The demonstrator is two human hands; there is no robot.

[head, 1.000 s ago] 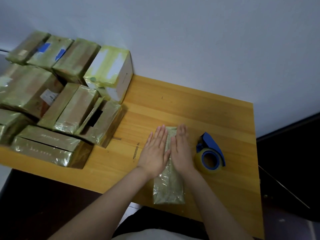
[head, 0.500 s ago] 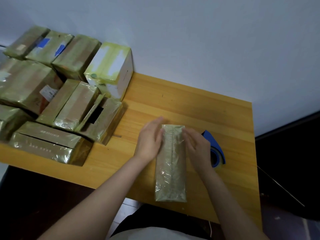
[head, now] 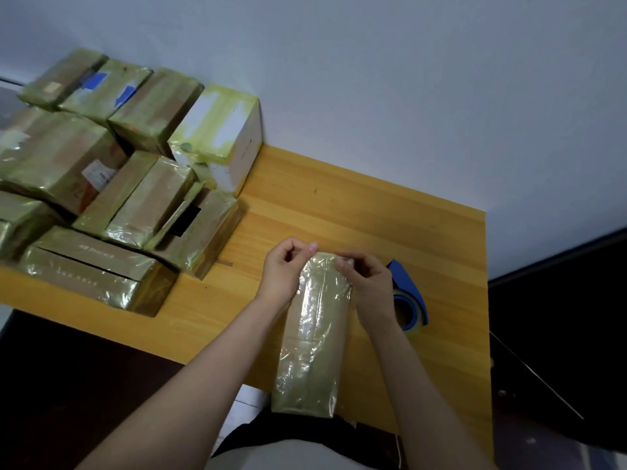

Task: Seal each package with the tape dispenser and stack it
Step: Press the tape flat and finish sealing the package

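Note:
A long narrow package (head: 314, 340) wrapped in shiny yellowish tape is held between my two hands, its near end raised over the table's front edge. My left hand (head: 286, 271) grips its far left side with curled fingers. My right hand (head: 368, 283) grips the far right side, fingertips on the top edge. The blue tape dispenser (head: 409, 295) with its clear roll lies on the wooden table (head: 390, 218) just right of my right hand, partly hidden by it.
A pile of several taped boxes (head: 112, 184) fills the table's left part up to the wall, with a white box (head: 222, 137) at its right end. The table's right edge borders a dark floor gap (head: 559, 334).
My hands went from lying flat on top of the package to gripping its far end at both sides. The package has lifted and tilted toward me, its near end coming past the table edge.

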